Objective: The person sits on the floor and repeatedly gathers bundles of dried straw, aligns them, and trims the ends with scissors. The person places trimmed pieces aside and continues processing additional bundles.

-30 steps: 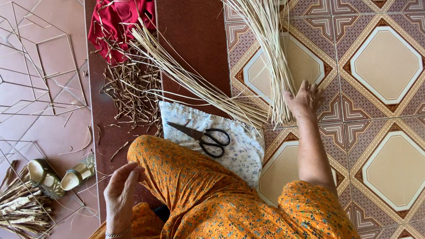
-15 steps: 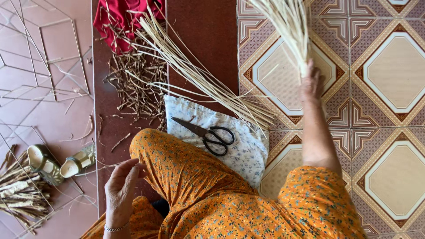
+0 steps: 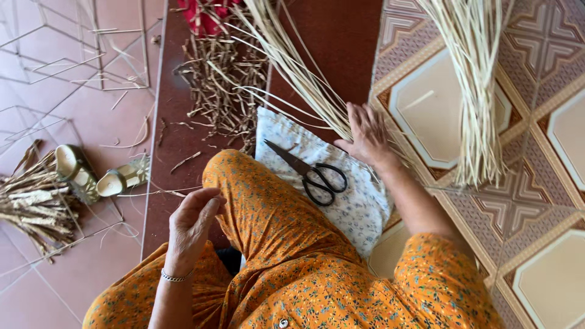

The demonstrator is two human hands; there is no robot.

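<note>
On the floor, a person in orange flowered clothes sits with both hands out in front. Right under the right hand lies a long bunch of pale straw strips, which runs up and away to the left. This hand lies flat on the near end of the strips, with its fingers spread wide and not closed around anything. Just beside it, toward the person, black scissors rest on a white flowered cloth. Another bunch of pale strips lies well apart on the patterned tiles to the right, and no hand touches it. The left hand hangs over the knee with its fingers bent loosely, holding nothing. A pile of small brown cut bits lies on the dark red floor behind the cloth. Two little yellow sandals sit far to the left.
</note>
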